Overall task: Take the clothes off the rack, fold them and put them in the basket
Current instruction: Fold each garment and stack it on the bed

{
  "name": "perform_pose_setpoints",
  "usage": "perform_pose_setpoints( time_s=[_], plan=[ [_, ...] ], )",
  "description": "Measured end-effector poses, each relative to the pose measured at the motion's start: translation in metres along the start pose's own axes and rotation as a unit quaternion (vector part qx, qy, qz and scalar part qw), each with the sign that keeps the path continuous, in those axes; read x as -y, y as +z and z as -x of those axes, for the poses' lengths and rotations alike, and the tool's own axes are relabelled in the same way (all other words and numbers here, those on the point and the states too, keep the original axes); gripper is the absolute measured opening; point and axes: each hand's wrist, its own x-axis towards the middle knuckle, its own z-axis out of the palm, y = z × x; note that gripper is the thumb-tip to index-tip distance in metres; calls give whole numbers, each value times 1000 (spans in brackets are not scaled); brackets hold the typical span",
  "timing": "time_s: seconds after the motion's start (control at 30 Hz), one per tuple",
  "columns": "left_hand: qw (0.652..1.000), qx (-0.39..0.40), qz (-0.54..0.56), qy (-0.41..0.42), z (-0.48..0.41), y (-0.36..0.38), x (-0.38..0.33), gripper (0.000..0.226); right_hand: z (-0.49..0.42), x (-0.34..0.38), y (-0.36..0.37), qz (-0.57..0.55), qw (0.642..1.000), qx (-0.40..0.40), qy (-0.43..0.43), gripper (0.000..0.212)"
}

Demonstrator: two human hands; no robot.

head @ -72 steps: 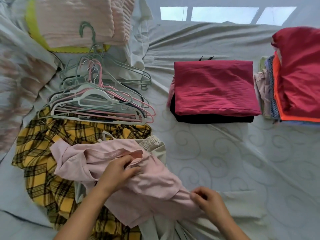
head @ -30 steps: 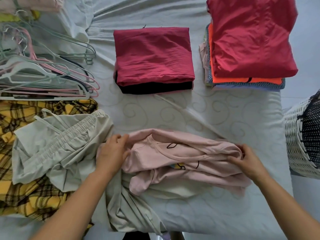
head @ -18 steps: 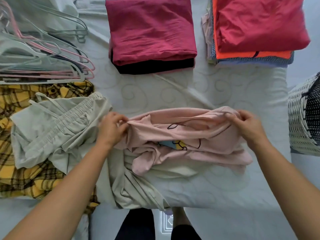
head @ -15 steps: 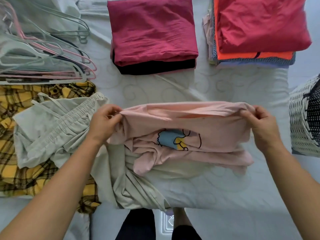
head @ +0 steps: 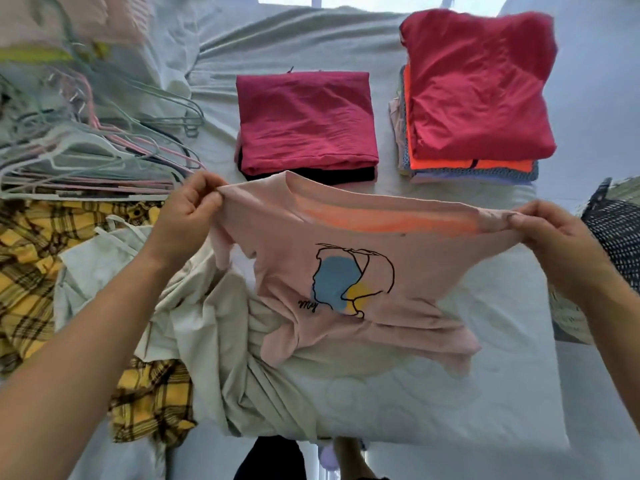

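A pale pink T-shirt [head: 408, 258] with a blue and yellow line drawing is stretched above the bed. My left hand [head: 187, 216] pinches its left shoulder and my right hand [head: 557, 233] pinches its right shoulder. The shirt's lower part still lies crumpled on the sheet. The white woven basket [head: 575, 317] shows at the right edge, partly hidden behind my right arm, with a dark dotted cloth [head: 620, 237] in it.
Beige trousers [head: 207, 323] and a yellow plaid garment [head: 31, 265] lie heaped at the left. A pile of hangers [head: 90, 154] sits at the back left. Folded stacks stand behind: a crimson one [head: 304, 119] and a red-topped one [head: 478, 88].
Both hands gathered the pink shirt from the heap, took it by the shoulders and lifted it up and apart, so the printed front now hangs open. The view tilted up.
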Motion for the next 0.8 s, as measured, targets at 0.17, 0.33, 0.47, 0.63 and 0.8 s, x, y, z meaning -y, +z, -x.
perform_pose_setpoints(
  time_s=[0.17, 0.33, 0.47, 0.63, 0.8],
  plan=[
    [1000, -1, 21, -2, 16, -17, -50, 14, 16, 30, -8, 82, 996, 13, -40, 24],
    [998, 58, 36, -16, 43, -41, -90, 20, 48, 82, -30, 89, 992, 80, -36, 49],
    [998, 43, 49, 5, 55, -61, -119, 36, 61, 125, -51, 6, 997, 22, -77, 35],
    [989, 72, 117, -48, 51, -66, -158, 22, 64, 172, -52, 75, 988, 17, -133, 24],
    [996, 86, 12, 18, 26, -88, -191, 18, 45, 209, -61, 121, 979, -30, -161, 16]
  ],
)
